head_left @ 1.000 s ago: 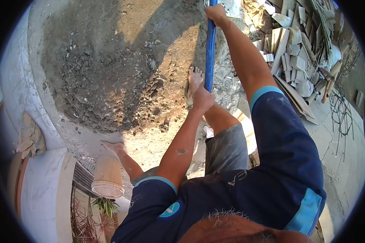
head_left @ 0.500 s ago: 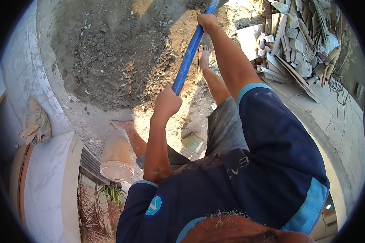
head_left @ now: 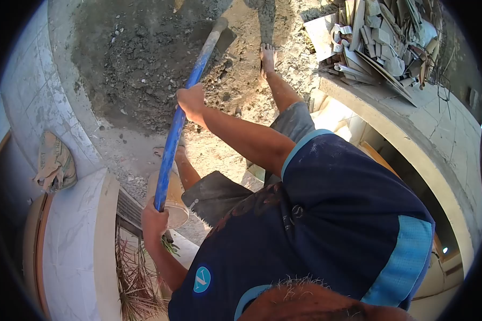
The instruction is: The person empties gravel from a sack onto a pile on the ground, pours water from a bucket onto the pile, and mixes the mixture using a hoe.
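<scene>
A hoe with a long blue handle (head_left: 172, 140) slants across the view, its far end pale and worn. The dark blade (head_left: 226, 40) at that end rests at the mound of wet grey mortar mix (head_left: 144, 69). My left hand (head_left: 154, 220) is closed round the near end of the handle, by my left side. Further up, my right hand (head_left: 191, 101) is wrapped round the middle of the handle. Behind the handle stands a dirty plastic bucket (head_left: 178, 211), partly hidden.
Broken tiles and boards (head_left: 380, 43) lie heaped at the upper right. A curved ledge (head_left: 412, 144) runs below them. On the left, a crumpled sack (head_left: 56, 163) lies by a marble-faced wall (head_left: 72, 230). Reddish plants (head_left: 136, 278) grow lower left. My bare feet stand by the mound.
Both hands have swung the hoe down and left, pulling it back towards my body. Its far end and blade have come into view over the mound.
</scene>
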`<state>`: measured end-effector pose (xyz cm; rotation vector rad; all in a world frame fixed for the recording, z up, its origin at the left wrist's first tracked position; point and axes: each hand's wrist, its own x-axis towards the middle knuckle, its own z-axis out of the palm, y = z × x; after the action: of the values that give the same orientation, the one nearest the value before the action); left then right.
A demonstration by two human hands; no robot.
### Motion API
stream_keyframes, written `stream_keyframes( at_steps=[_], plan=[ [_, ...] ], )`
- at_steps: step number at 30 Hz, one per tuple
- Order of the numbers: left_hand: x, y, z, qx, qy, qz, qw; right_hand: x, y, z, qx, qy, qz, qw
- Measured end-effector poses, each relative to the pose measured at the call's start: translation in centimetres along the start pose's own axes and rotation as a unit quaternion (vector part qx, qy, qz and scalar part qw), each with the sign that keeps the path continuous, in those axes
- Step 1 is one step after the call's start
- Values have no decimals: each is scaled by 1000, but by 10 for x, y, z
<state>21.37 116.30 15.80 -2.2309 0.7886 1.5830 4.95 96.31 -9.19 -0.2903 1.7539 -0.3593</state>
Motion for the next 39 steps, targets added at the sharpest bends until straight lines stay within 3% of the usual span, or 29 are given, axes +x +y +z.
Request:
stream_keyframes(
  at_steps=[1, 4, 7, 8, 9, 11, 13, 14, 15, 16, 17, 18, 19, 20, 21, 22, 23, 24, 25, 27, 29, 30, 32, 34, 35, 36, 38, 39],
  plan=[
    [-17, -26, 3, 5, -7, -44, 999, -38, 12, 4, -12, -8, -8, 1000],
    [-40, -157, 44, -68, -7, -55, 996, -115, 62, 6, -83, -91, 48, 991],
    [-14, -193, 92, -63, 18, 6, 998, -124, 96, -11, -53, -118, 37, 991],
    [-14, -177, 96, -65, 34, 26, 997, -126, 56, -34, -67, -108, 7, 992],
    [1, -159, 105, -53, -17, 25, 998, -96, 61, -48, -17, -102, 10, 995],
    [60, -72, 132, -65, -111, 32, 991, -40, -2, -97, -52, -77, 4, 996],
    [117, 22, 177, -119, -86, 143, 979, 53, -39, -143, -94, 45, -146, 984],
    [125, 106, 166, -67, -111, 112, 985, 96, -78, -170, -113, 47, -143, 982],
    [159, 138, 202, -129, -76, 168, 974, 97, -140, -189, -201, 95, -119, 968],
    [171, 200, 197, -124, -95, 167, 974, 220, -123, -222, -183, 160, -162, 956],
    [184, 248, 203, -130, -90, 179, 971, 228, -168, -238, -156, 150, -179, 960],
    [196, 288, 208, -127, -87, 188, 970, 203, -213, -243, -225, 179, -197, 937],
    [203, 319, 210, -122, -86, 197, 969, 287, -214, -269, -293, 260, -203, 897],
    [202, 338, 205, -128, -104, 205, 965, 309, -225, -293, -484, 203, -255, 812],
    [199, 352, 193, -136, -122, 212, 960, 315, -237, -304, -651, 130, -297, 687],
    [193, 355, 171, -132, -139, 184, 964, 313, -239, -294, -516, 160, -221, 812],
    [190, 352, 155, -127, -157, 159, 966, 308, -236, -290, -361, 191, -133, 903],
    [197, 338, 149, -87, -127, 193, 969, 315, -218, -293, -392, 185, -145, 889],
    [184, 337, 115, -39, -147, 169, 974, 323, -200, -297, -421, 180, -158, 875],
    [168, 316, 78, -16, -153, 172, 973, 281, -193, -264, -286, 192, -71, 936],
    [162, 280, 53, 28, -113, 173, 978, 219, -177, -217, -172, 232, -12, 957],
    [154, 259, 42, 52, -97, 171, 979, 203, -161, -200, -85, 203, 4, 975],
    [136, 224, 23, 58, -108, 143, 982, 196, -130, -172, -241, 213, 1, 947],
    [113, 196, 7, 76, -101, 121, 985, 171, -107, -150, -207, 161, -3, 965],
    [99, 183, -2, 93, -91, 116, 985, 170, -86, -139, -366, 93, -51, 925],
    [88, 172, -9, 105, -80, 107, 985, 182, -55, -134, -516, 20, -100, 851],
    [74, 135, -36, 92, -58, 71, 992, 154, -24, -79, -435, 7, -80, 897],
    [64, 111, -48, 92, -52, 53, 993, 132, -8, -49, -190, 80, 6, 979]
  ],
)
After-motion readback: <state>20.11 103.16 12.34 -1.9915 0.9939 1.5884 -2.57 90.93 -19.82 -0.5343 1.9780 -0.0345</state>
